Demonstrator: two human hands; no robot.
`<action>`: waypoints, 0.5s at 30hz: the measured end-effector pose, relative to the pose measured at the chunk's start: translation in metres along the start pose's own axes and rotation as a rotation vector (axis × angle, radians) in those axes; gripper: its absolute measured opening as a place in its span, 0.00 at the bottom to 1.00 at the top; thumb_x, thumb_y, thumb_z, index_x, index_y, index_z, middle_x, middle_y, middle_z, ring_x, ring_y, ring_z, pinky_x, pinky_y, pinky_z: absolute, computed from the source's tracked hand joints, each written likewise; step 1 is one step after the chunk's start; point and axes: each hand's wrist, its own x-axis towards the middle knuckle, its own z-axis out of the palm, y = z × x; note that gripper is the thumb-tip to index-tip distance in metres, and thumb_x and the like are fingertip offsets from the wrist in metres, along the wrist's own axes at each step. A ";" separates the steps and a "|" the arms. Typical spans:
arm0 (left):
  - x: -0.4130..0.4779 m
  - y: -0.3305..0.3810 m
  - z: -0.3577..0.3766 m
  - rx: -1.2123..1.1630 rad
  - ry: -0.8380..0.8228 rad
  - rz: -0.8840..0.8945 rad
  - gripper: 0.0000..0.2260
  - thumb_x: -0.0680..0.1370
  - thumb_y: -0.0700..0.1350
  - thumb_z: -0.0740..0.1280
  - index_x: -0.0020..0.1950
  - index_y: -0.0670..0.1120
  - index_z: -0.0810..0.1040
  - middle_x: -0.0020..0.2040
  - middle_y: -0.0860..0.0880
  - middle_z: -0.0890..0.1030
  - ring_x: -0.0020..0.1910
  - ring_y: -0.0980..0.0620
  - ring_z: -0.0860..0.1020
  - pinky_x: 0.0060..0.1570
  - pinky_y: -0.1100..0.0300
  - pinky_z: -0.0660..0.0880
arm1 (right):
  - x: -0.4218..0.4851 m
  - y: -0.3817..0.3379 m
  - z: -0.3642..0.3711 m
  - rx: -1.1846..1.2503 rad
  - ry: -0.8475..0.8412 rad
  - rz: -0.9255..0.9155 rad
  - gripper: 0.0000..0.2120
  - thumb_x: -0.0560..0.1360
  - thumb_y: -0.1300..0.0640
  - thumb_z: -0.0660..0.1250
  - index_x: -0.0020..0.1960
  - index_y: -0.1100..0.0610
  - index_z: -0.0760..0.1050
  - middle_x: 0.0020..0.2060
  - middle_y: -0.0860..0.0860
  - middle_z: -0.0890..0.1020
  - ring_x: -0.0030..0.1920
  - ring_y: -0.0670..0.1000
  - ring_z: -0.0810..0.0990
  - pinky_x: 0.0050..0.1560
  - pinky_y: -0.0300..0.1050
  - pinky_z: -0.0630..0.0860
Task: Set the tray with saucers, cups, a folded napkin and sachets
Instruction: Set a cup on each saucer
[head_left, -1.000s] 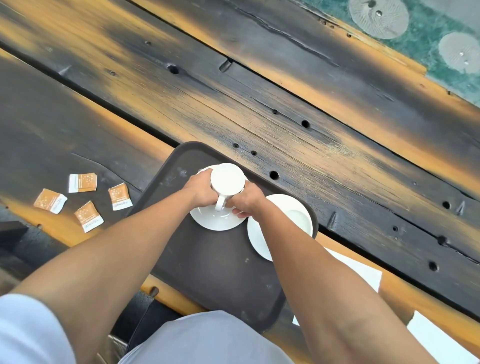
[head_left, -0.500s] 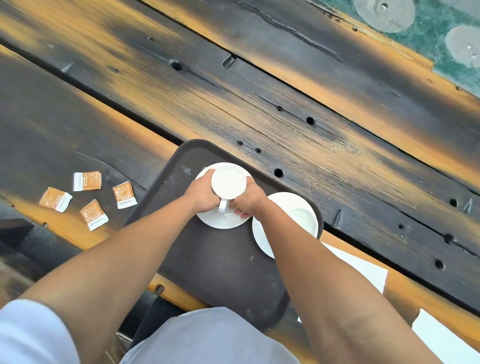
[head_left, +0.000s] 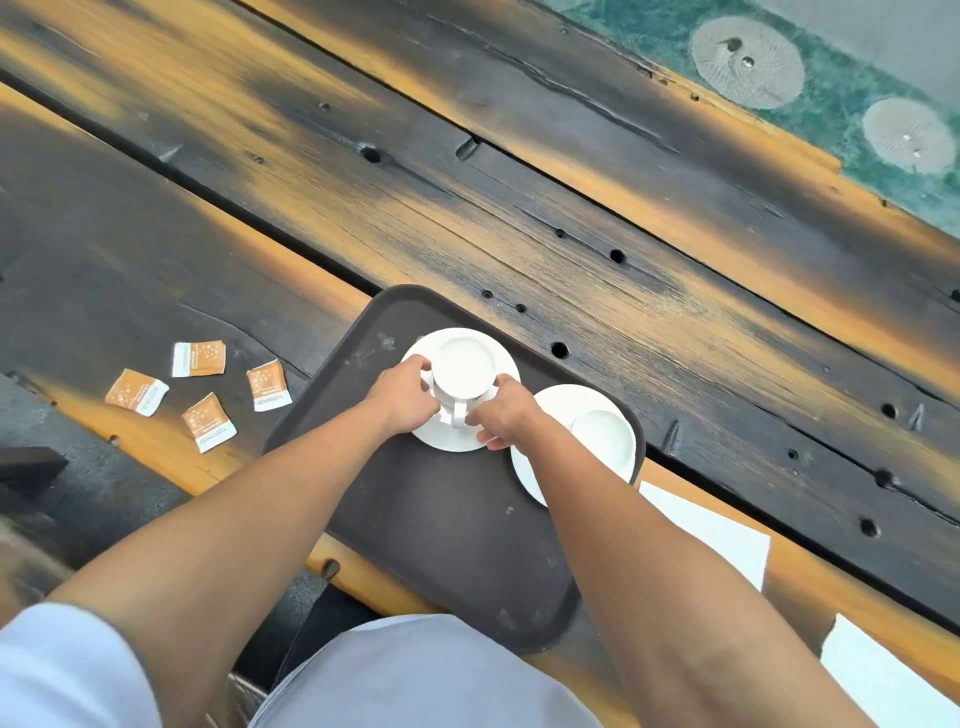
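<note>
Both hands close on a white cup (head_left: 464, 370) standing on a saucer (head_left: 457, 436): the left hand (head_left: 402, 397) grips its left side, the right hand (head_left: 501, 415) pinches by the handle. The saucer sits at the far end of a dark tray (head_left: 447, 525). A second saucer (head_left: 605, 436) lies just right, partly under the right forearm. Four orange sachets (head_left: 208, 421) lie scattered on the wooden table (head_left: 467, 171) left of the tray; white paper (head_left: 727, 535) lies to the right of it.

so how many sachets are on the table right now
4, all on the wooden table left of the tray: one farthest left, one at the back, one nearest the tray, one closest to the person. None on the tray.
</note>
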 end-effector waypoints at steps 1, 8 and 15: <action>-0.004 -0.002 0.000 -0.003 -0.001 0.000 0.26 0.74 0.41 0.67 0.71 0.49 0.67 0.59 0.48 0.78 0.56 0.43 0.79 0.57 0.46 0.78 | -0.003 0.002 0.001 -0.011 0.006 -0.006 0.31 0.74 0.62 0.68 0.73 0.54 0.61 0.55 0.57 0.80 0.42 0.55 0.82 0.46 0.51 0.82; -0.033 -0.017 0.012 0.071 -0.084 0.014 0.09 0.74 0.41 0.64 0.52 0.49 0.77 0.55 0.43 0.81 0.52 0.42 0.82 0.50 0.52 0.80 | -0.031 0.021 0.010 -0.044 0.021 -0.027 0.26 0.74 0.62 0.67 0.71 0.56 0.64 0.52 0.57 0.81 0.39 0.53 0.82 0.44 0.49 0.83; -0.058 -0.004 0.038 0.384 -0.266 0.233 0.05 0.75 0.40 0.64 0.47 0.47 0.79 0.47 0.48 0.80 0.45 0.48 0.78 0.49 0.54 0.78 | -0.067 0.057 0.013 0.010 0.062 0.005 0.10 0.76 0.59 0.64 0.57 0.56 0.74 0.47 0.57 0.81 0.41 0.54 0.82 0.50 0.51 0.83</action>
